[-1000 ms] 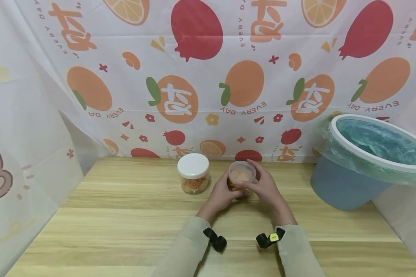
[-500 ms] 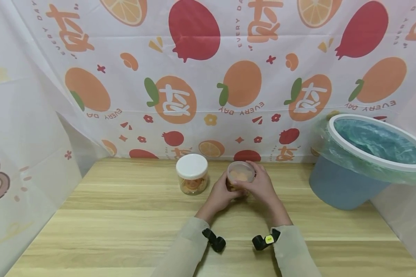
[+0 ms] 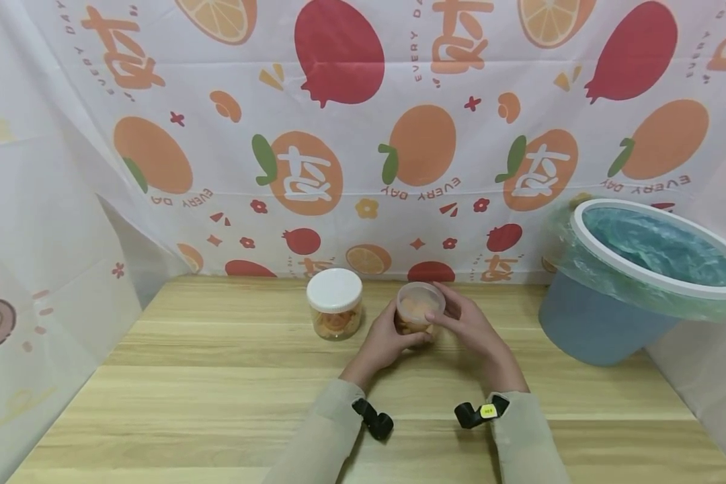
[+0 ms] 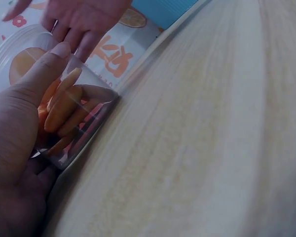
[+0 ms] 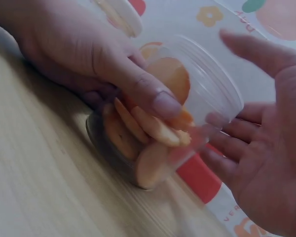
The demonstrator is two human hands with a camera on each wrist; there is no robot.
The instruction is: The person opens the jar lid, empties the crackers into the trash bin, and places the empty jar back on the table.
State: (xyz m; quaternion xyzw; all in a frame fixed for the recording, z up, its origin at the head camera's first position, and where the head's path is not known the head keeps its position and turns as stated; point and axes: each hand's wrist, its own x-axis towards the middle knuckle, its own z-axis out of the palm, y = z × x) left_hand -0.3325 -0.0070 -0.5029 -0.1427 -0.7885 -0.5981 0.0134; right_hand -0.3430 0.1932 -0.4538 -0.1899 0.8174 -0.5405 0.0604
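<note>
At 6 o'clock, two pale sleeves (image 3: 314, 437) reach in over a wood-grain counter (image 3: 218, 390), a black wrist camera (image 3: 480, 411) at each cuff. Ahead, the left hand (image 3: 384, 339) grips a clear jar (image 3: 420, 302) from its 8 o'clock side. The right hand (image 3: 468, 326) stands at the jar's 4 o'clock, fingers extended around its far side.

From above, the head view shows the jar's cloudy round top with the right thumb seemingly over its rim. The right wrist view corrects that: the thumb is raised clear of the jar, the fingertips are at the wall near the ridged neck, and orange slices (image 5: 152, 163) lean inside. The left wrist view shows the left thumb pressed along the wall and the base down at the counter.

At the held jar's 9 o'clock, well seen only from the head, stands a white-lidded jar (image 3: 335, 323) with orange contents. At 3 o'clock is a blue bin (image 3: 611, 319) with a green liner (image 3: 690, 249). Fruit-printed cloth (image 3: 363, 168) hangs across 12 o'clock.
</note>
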